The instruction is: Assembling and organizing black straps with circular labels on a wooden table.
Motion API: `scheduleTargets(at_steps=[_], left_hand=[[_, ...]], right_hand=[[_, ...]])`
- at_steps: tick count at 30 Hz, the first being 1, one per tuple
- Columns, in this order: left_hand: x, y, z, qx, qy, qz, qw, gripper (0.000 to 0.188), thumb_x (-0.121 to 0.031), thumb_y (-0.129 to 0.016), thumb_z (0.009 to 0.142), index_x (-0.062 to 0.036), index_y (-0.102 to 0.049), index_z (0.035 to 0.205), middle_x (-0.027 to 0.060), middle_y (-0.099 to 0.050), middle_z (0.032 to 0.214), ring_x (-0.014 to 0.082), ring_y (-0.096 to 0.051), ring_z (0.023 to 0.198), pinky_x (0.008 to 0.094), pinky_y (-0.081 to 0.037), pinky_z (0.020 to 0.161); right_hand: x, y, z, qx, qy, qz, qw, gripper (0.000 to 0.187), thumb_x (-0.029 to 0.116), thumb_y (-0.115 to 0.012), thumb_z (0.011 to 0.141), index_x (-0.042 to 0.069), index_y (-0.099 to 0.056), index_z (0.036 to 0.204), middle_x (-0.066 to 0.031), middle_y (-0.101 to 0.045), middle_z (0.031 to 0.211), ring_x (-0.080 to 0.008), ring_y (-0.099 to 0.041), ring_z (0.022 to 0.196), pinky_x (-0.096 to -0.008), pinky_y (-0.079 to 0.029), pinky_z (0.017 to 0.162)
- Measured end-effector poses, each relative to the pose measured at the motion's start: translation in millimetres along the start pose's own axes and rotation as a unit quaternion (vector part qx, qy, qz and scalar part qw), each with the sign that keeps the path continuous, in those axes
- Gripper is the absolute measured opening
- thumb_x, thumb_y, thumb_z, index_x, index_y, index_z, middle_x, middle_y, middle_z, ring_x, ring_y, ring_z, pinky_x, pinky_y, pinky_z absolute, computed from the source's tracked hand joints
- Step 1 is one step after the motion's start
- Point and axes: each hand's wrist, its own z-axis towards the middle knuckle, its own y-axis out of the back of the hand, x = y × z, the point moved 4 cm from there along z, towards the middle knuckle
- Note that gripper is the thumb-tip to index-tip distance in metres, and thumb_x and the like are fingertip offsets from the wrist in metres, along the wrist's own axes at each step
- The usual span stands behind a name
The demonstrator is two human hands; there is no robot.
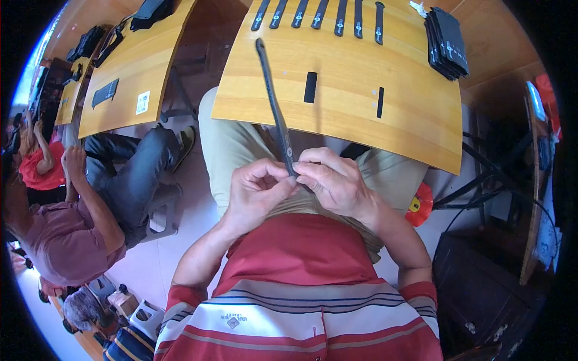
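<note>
A long, narrow black strap [276, 105] rises from between my hands, its far end above the near part of the wooden table [259, 78]. My left hand [259, 188] pinches the strap's near end between thumb and forefinger. Right beside it, my right hand [333, 183] closes its thumb and fingers on the same end. Both hands are over my lap, just short of the table edge, and the fingertips almost touch. Exactly what the fingers do at the strap's tip is hidden.
Several black straps [339, 18] lie in a row along the table's far side. Two black strips [310, 88] rest nearer me. A stack of black fabric pieces [445, 45] sits at the right corner. Leftward, a person [66, 234] sits by another table [132, 78].
</note>
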Motion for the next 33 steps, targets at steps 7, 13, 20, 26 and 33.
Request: scheduleTargets(at_steps=[7,13,20,26,33], left_hand=[[1.6,-3.3,-5.8,-0.024,-0.037,0.072,0.996,0.007,0.006,-0.067,0.092,0.0012,-0.063,0.092,0.0036,-0.067,0.092,0.0057,-0.063,0.080,0.0216,-0.052,0.070],[-19.9,-7.8,-4.9,0.023,-0.054,0.089,0.994,0.006,0.005,-0.066,0.092,0.0022,-0.061,0.089,0.0049,-0.067,0.090,0.0062,-0.065,0.079,0.0210,-0.052,0.067],[-27.1,-1.3,-12.9,0.080,-0.045,0.116,0.989,0.004,0.005,-0.065,0.092,0.0035,-0.064,0.089,0.0155,-0.072,0.097,0.0136,-0.068,0.082,0.0277,-0.057,0.075],[-12.7,0.0,-10.7,0.032,-0.026,0.069,0.997,0.003,0.005,-0.066,0.090,0.0022,-0.064,0.089,0.0047,-0.069,0.090,0.0071,-0.065,0.083,0.0226,-0.053,0.072],[-16.2,0.1,-6.9,0.033,-0.089,0.120,0.988,0.010,0.006,-0.066,0.089,-0.0013,-0.061,0.091,0.0016,-0.066,0.090,0.0048,-0.061,0.084,0.0202,-0.050,0.072]], right_hand=[[7.8,-3.8,-2.8,-0.020,-0.023,-0.059,0.998,0.026,-0.003,-0.073,0.082,0.001,-0.058,0.103,-0.0145,-0.061,0.095,-0.0299,-0.068,0.075,-0.0392,-0.056,0.059],[8.9,6.8,9.8,0.017,-0.039,0.015,0.999,0.020,-0.002,-0.069,0.087,0.001,-0.056,0.103,-0.0142,-0.059,0.088,-0.0309,-0.066,0.073,-0.0397,-0.053,0.058],[-2.4,17.8,17.6,-0.018,-0.071,0.032,0.997,0.008,0.003,-0.064,0.095,0.000,-0.058,0.100,-0.0154,-0.061,0.088,-0.0303,-0.064,0.072,-0.0377,-0.051,0.062],[0.1,6.2,12.3,-0.028,-0.100,0.078,0.992,0.012,0.004,-0.065,0.095,0.000,-0.060,0.104,-0.0135,-0.060,0.080,-0.0287,-0.063,0.065,-0.0375,-0.050,0.058],[14.8,0.2,15.8,-0.038,0.009,-0.009,0.999,0.025,0.003,-0.077,0.083,-0.001,-0.069,0.107,-0.0109,-0.064,0.082,-0.0225,-0.067,0.064,-0.0318,-0.051,0.050]])
